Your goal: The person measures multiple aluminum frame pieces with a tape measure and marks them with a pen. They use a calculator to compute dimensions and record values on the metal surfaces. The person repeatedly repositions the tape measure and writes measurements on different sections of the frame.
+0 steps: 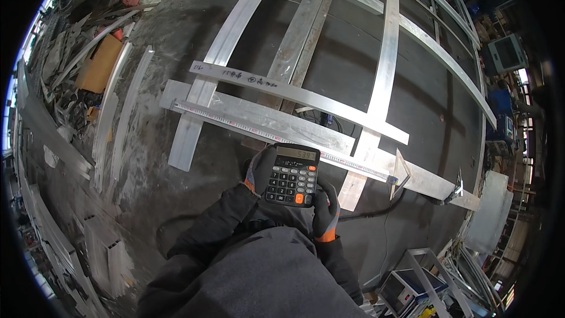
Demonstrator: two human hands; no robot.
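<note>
A black calculator (287,172) with grey, black and orange keys and a lit grey display is held in front of my body. My left hand (261,168), in a dark glove with a grey and orange cuff, grips its left edge. At its lower right edge is my right hand (325,209), gloved the same way, its fingers closed against the case. Just beyond the calculator a long measuring tape (235,124) runs slantwise along a flat metal bar (253,113). Another bar (329,103) with handwritten marks lies farther off, across two long metal rails.
Crossing rails (385,53) form a frame over the dark floor. A small square (401,168) and a clamp (456,191) sit by the tape's right end. Scrap and a cardboard piece (100,63) pile up at left. A dark cable (376,212) and a metal-framed case (406,294) are at right.
</note>
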